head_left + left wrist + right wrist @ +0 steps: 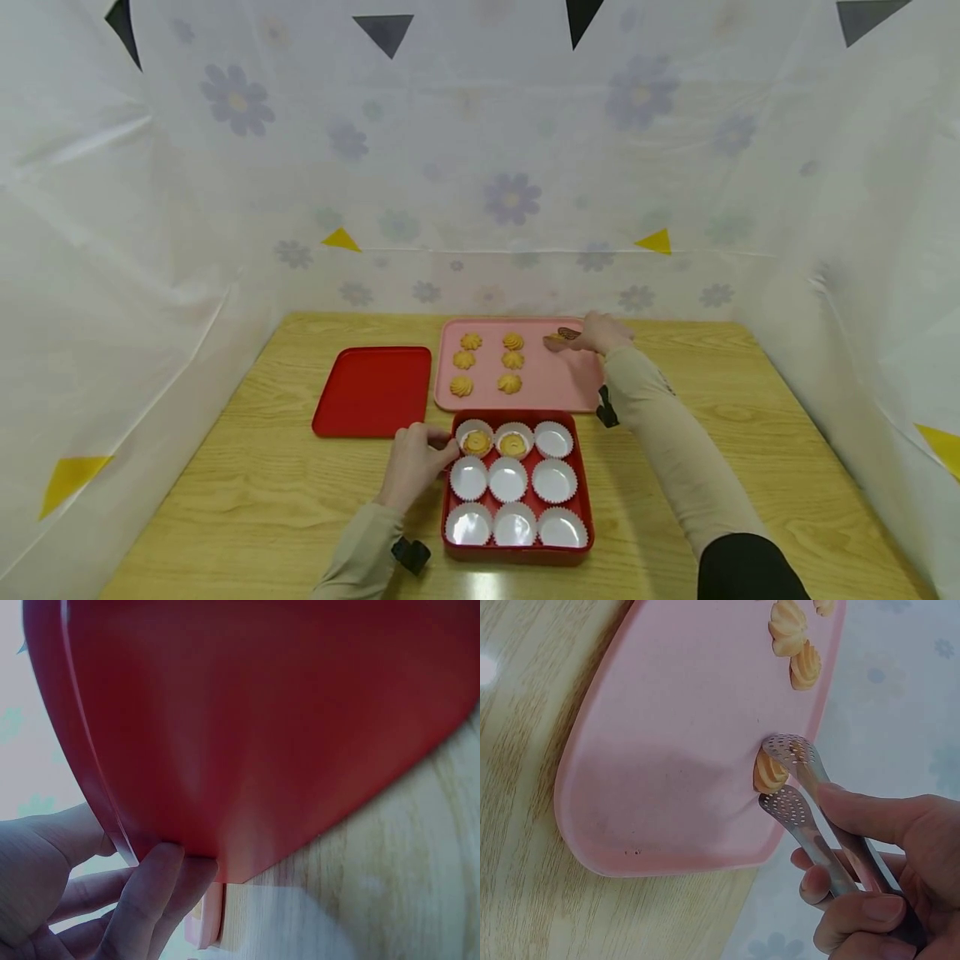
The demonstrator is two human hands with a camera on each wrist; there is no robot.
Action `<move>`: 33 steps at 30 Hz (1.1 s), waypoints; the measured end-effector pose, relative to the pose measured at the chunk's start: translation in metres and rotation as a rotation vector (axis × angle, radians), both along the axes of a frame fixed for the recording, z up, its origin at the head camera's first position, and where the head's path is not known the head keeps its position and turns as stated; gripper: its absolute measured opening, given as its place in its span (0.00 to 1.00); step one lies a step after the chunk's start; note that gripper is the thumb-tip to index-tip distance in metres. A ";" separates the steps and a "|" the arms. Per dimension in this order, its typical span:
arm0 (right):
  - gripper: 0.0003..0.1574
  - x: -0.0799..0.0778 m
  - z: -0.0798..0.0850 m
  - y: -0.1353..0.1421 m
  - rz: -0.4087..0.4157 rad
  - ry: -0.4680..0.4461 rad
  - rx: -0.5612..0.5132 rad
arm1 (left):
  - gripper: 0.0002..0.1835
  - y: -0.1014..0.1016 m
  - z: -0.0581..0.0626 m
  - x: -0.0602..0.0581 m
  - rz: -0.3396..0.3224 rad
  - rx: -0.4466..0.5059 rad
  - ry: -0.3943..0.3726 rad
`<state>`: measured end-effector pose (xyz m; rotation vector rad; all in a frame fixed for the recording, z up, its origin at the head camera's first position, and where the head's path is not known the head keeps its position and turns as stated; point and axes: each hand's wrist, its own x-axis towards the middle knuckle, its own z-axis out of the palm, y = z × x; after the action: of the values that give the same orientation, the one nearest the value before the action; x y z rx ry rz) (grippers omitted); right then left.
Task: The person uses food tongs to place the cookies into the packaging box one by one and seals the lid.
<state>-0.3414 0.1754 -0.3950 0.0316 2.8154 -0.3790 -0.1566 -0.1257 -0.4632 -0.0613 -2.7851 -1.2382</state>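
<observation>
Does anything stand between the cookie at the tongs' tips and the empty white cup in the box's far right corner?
Only edges: the near rim of the pink tray and the far wall of the red box lie between cookie and cup; nothing else visible does.

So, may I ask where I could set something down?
The red tray is bare, as is the table left of it and right of the right sleeve. Crowded: among the cookies on the pink tray, and inside the red box.
</observation>
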 end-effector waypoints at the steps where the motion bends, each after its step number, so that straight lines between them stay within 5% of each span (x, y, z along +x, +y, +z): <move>1: 0.37 0.000 0.000 0.000 -0.002 0.001 -0.002 | 0.07 0.000 0.000 0.000 0.001 0.000 -0.001; 22: 0.27 0.007 -0.001 0.016 0.002 0.046 -0.043 | 0.07 0.001 -0.003 -0.001 -0.005 0.009 0.004; 33: 0.24 0.034 0.008 0.033 0.085 0.103 -0.161 | 0.07 0.001 -0.003 -0.001 -0.005 0.009 -0.008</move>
<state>-0.3078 0.2085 -0.3867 -0.1457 2.8647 -0.6018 -0.1581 -0.1250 -0.4658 -0.0626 -2.7876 -1.2550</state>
